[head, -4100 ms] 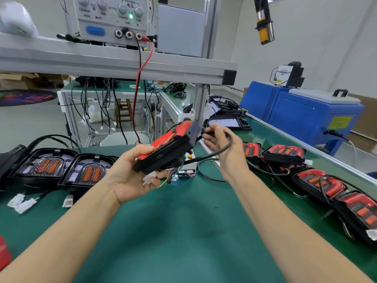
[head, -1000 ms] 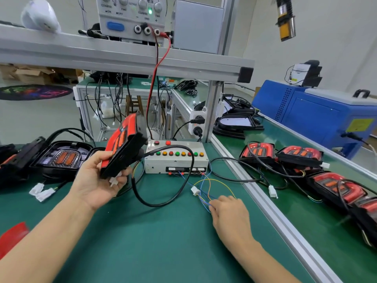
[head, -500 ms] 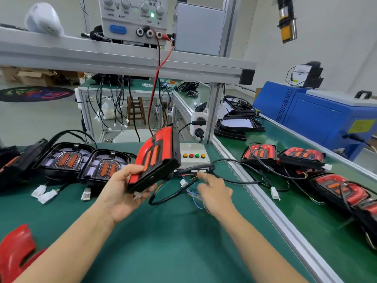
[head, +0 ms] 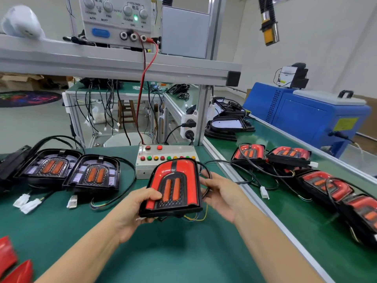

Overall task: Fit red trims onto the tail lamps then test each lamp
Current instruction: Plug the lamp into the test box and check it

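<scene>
I hold a tail lamp with its red trim fitted, face up, just in front of the white test box with coloured buttons. My left hand grips its lower left corner, thumb on the red face. My right hand is at its right edge with fingers spread, touching the side near the black cable. Two untrimmed lamps lie on the left of the green table. Loose red trims sit at the bottom left corner.
Several trimmed lamps with cables lie along the conveyor on the right. White connectors rest on the mat. A power supply stands on the overhead shelf, its red lead running down to the test box. A blue machine stands at right.
The lamp has turned from tilted on edge to face up and moved in front of the test box. My right hand left the wires on the mat and came to the lamp's right edge.
</scene>
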